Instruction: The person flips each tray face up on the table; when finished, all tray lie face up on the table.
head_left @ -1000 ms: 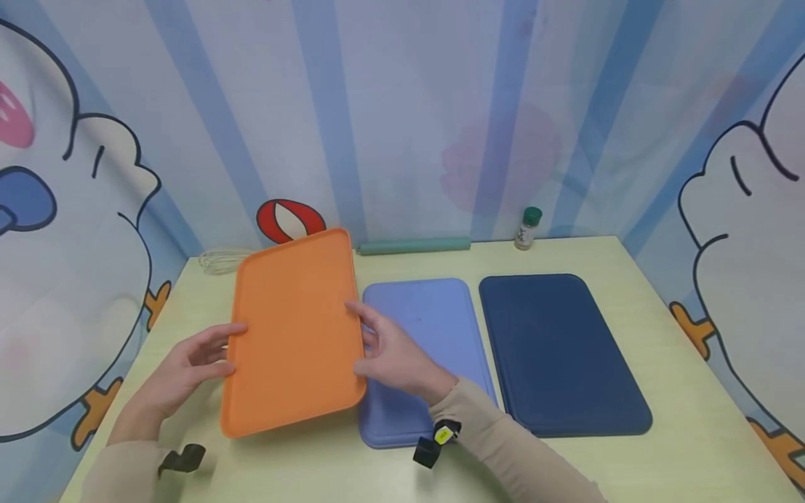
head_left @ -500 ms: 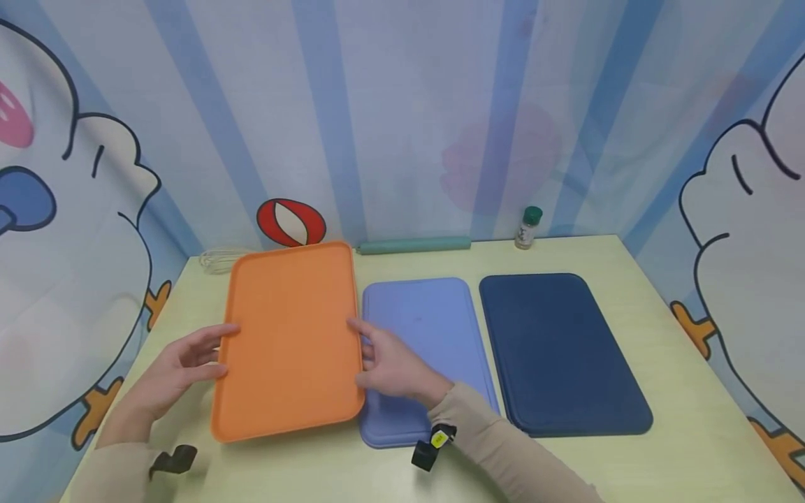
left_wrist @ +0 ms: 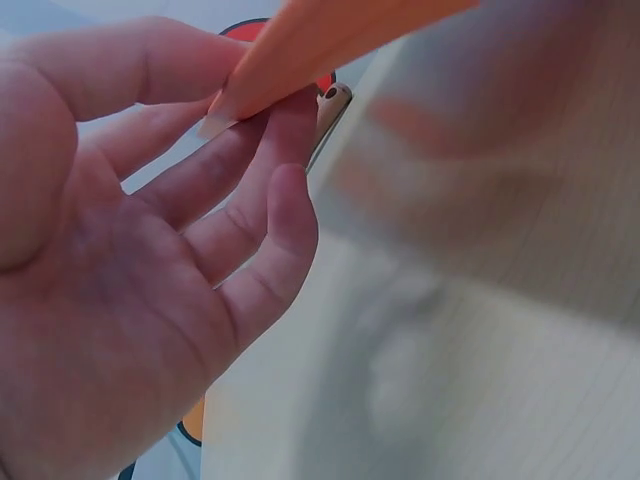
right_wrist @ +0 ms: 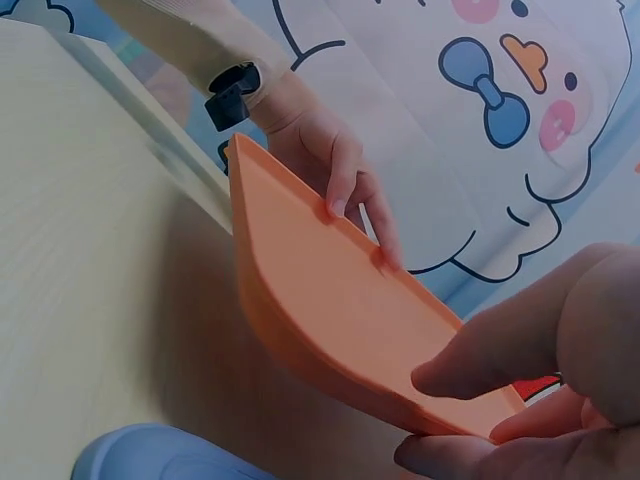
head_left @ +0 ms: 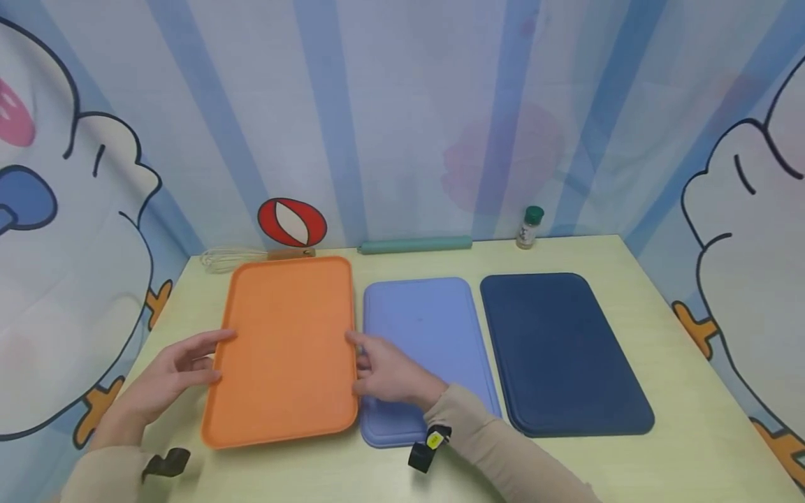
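Note:
An orange tray (head_left: 286, 349) with a low raised rim hangs a little above the left part of the table, its shadow on the wood below. My left hand (head_left: 166, 374) pinches its left long edge, thumb on top and fingers curled beneath, as the left wrist view shows. On the opposite long edge my right hand (head_left: 393, 370) grips the rim, thumb above and fingers under it. Beside the tray lies a light blue tray (head_left: 421, 314), partly covered by my right hand and forearm. Farther right rests a dark navy tray (head_left: 562, 353).
Along the back of the table (head_left: 629, 293) lie a whisk (head_left: 229, 260) with a wooden handle and a green rolling pin (head_left: 415, 245). A small green-capped shaker bottle (head_left: 530, 227) stands at the back right. A printed curtain (head_left: 415, 126) closes off the back and sides.
Both hands have lowered the orange tray and levelled it, moving slightly left and toward me. The whisk's handle has come into view behind it.

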Demonstrator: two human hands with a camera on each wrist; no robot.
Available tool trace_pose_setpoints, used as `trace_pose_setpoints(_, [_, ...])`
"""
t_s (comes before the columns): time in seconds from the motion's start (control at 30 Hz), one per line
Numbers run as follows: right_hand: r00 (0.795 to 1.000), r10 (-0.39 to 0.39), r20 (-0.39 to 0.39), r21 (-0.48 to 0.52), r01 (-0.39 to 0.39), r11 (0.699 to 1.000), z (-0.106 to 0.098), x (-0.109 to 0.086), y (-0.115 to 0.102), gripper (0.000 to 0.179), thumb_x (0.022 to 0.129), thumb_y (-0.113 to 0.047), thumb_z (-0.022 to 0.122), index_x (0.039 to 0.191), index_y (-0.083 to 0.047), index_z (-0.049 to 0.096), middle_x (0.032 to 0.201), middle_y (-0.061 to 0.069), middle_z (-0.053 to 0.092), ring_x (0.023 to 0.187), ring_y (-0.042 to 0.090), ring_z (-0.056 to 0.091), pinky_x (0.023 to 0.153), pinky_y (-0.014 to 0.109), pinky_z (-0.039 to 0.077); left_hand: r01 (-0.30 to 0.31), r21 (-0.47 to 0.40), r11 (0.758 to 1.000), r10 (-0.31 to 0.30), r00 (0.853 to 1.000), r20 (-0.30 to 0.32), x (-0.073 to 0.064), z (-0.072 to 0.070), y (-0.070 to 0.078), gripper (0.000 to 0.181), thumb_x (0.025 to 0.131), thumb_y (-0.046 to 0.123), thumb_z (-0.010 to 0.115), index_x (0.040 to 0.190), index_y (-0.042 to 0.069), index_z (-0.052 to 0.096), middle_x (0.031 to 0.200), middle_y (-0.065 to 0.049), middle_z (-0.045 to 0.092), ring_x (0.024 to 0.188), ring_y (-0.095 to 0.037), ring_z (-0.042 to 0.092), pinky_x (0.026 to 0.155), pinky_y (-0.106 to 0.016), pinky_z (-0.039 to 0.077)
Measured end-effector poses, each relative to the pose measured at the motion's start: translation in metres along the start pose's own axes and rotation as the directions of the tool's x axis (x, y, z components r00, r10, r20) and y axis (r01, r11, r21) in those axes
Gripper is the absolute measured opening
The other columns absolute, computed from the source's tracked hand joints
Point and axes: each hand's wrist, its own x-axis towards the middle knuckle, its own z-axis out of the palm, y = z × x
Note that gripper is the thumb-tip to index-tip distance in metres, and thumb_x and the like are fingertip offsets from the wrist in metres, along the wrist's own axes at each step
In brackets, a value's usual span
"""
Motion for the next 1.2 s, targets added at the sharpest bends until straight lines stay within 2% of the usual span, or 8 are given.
trace_pose_setpoints(0.27, [0.999,0.006,-0.033,-0.132,-0.01,0.991,0.004,0.002,0.0,0.083,0.089,0.019,0.057,0.164,0.004,0.023,0.167,0.022,0.033,0.14,0.036,0.055,0.105,0.035,0.053,0.035,0.013,0.999,-0.035,0.999,0.011,-0.003,-0.004,-0.004,0.064,0.1,0.011,0.072,0.158,0.005,0.045,0.14,0.027,0.057,0.094,-0.016,0.064,0.082,-0.029,0.06])
trace_pose_setpoints(0.47, [0.997,-0.002,-0.079,-0.162,-0.011,0.987,0.009,0.006,0.003,0.082,0.088,0.02,0.061,0.162,0.004,0.029,0.157,0.025,0.047,0.132,0.035,0.062,0.098,0.032,0.057,0.082,0.031,0.996,-0.083,0.996,0.023,-0.004,-0.005,-0.006,0.067,0.101,0.016,0.072,0.16,0.005,0.042,0.142,0.029,0.053,0.105,-0.01,0.06,0.085,-0.028,0.059])
trace_pose_setpoints(0.53, [0.996,0.0,-0.094,-0.166,-0.016,0.986,0.01,0.006,0.004,0.082,0.087,0.02,0.062,0.162,0.004,0.031,0.158,0.024,0.047,0.132,0.034,0.063,0.096,0.032,0.058,0.1,0.031,0.995,-0.1,0.995,0.026,-0.004,-0.005,-0.006,0.069,0.101,0.018,0.072,0.161,0.006,0.04,0.147,0.023,0.051,0.109,-0.007,0.058,0.086,-0.028,0.059])
trace_pose_setpoints(0.77, [0.987,0.006,-0.158,-0.226,-0.042,0.973,0.015,0.01,0.008,0.08,0.085,0.018,0.067,0.158,0.004,0.039,0.154,0.024,0.052,0.13,0.032,0.064,0.092,0.029,0.059,0.151,0.062,0.987,-0.153,0.988,0.028,-0.003,-0.007,-0.008,0.071,0.101,0.023,0.072,0.162,0.008,0.039,0.164,-0.023,0.037,0.119,-0.007,0.056,0.088,-0.029,0.059])
trace_pose_setpoints(0.87, [0.985,-0.002,-0.17,-0.274,-0.045,0.961,0.017,0.012,0.01,0.077,0.084,0.017,0.069,0.156,0.005,0.044,0.153,0.023,0.053,0.129,0.031,0.064,0.094,0.028,0.058,0.163,0.081,0.983,-0.166,0.986,0.029,-0.002,-0.008,-0.009,0.071,0.102,0.025,0.072,0.162,0.009,0.039,0.164,-0.024,0.036,0.124,-0.008,0.056,0.09,-0.028,0.058])
trace_pose_setpoints(0.97, [0.985,-0.014,-0.173,-0.324,-0.043,0.945,0.019,0.012,0.01,0.073,0.084,0.016,0.071,0.152,0.006,0.048,0.15,0.023,0.056,0.127,0.029,0.066,0.096,0.027,0.057,0.164,0.082,0.983,-0.167,0.985,0.032,-0.002,-0.008,-0.01,0.07,0.102,0.025,0.071,0.162,0.007,0.038,0.164,-0.026,0.036,0.135,-0.027,0.054,0.09,-0.027,0.057])
trace_pose_setpoints(1.07, [0.984,-0.02,-0.178,-0.37,-0.049,0.928,0.02,0.012,0.009,0.071,0.084,0.014,0.074,0.151,0.006,0.05,0.147,0.022,0.059,0.125,0.028,0.067,0.095,0.026,0.057,0.164,0.079,0.983,-0.167,0.985,0.036,-0.001,-0.007,-0.01,0.071,0.102,0.024,0.071,0.162,0.005,0.038,0.164,-0.028,0.036,0.141,-0.053,0.043,0.089,-0.027,0.058])
trace_pose_setpoints(1.2, [0.984,-0.015,-0.175,-0.412,-0.06,0.909,0.019,0.013,0.008,0.07,0.086,0.01,0.076,0.15,0.005,0.051,0.144,0.021,0.061,0.124,0.026,0.067,0.093,0.025,0.056,0.174,0.072,0.982,-0.177,0.984,0.029,0.0,-0.008,-0.012,0.071,0.101,0.025,0.073,0.16,0.006,0.04,0.163,-0.027,0.037,0.133,-0.032,0.056,0.09,-0.028,0.059])
